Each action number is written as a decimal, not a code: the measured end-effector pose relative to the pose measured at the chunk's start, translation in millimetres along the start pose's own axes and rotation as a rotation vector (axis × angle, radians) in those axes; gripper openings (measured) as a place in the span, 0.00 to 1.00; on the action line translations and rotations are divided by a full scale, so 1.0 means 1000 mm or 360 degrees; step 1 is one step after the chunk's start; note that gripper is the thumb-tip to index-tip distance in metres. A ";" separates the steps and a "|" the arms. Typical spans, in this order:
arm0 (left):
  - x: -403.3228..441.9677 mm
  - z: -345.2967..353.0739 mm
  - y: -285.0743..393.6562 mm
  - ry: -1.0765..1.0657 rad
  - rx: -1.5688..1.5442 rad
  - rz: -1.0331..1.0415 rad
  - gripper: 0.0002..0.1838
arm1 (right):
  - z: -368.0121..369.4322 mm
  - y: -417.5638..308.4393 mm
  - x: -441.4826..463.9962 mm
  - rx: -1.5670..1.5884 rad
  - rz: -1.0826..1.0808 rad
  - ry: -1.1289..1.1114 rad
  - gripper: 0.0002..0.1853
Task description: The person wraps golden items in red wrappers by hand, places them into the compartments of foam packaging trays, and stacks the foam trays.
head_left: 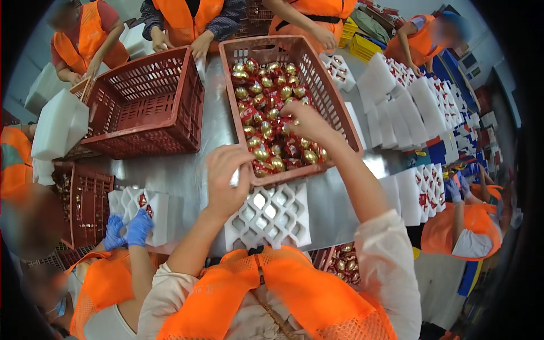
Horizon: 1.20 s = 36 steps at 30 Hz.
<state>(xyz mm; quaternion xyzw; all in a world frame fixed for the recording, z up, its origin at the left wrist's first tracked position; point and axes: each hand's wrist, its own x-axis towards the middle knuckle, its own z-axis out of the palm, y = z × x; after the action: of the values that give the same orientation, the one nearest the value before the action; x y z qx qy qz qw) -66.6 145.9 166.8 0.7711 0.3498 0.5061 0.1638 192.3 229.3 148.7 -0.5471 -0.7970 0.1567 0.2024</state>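
Observation:
A red-brown plastic crate (347, 127) in front of me holds many egg-shaped sweets (266, 129) in red and gold foil. My right hand (309, 123) reaches over its right side, fingers curled down among the sweets; a foil-wrapped sweet at the fingertips is partly hidden. At the crate's near left corner is my left hand (225, 175), its fingers bent and the thumb pointing down; whatever may lie in it is hidden. Just below, against my vest, a white foam tray (267, 214) with diamond-shaped cells shows bare pockets.
A second red crate (136, 107) stands at left on the metal table (218, 107). Blue-gloved hands (129, 228) of a co-worker touch another foam tray (161, 212). White foam trays (430, 107) stand at right. More people in orange vests surround the table.

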 end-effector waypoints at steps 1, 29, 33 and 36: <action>0.008 0.012 -0.001 -0.0107 0.0031 -0.0038 0.10 | 0.016 0.018 0.022 -0.0123 -0.0025 -0.0427 0.26; -0.048 -0.021 0.061 -0.0369 -0.2164 -0.1395 0.72 | -0.026 -0.145 -0.136 0.1807 0.0645 0.0686 0.31; -0.080 -0.025 0.062 -0.0521 -0.1846 -0.1117 0.51 | 0.053 -0.186 -0.173 0.1951 0.0912 0.0279 0.33; -0.109 -0.023 0.045 -0.0593 -0.1690 -0.1550 0.33 | 0.093 -0.181 -0.193 0.1156 0.0466 0.0343 0.34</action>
<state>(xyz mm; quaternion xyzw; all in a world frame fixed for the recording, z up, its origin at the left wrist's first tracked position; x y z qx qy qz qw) -96.8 35.8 131.4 0.4189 0.3267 0.3380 0.7769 62.4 -17.9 124.1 -0.5610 -0.5775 0.3971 0.4404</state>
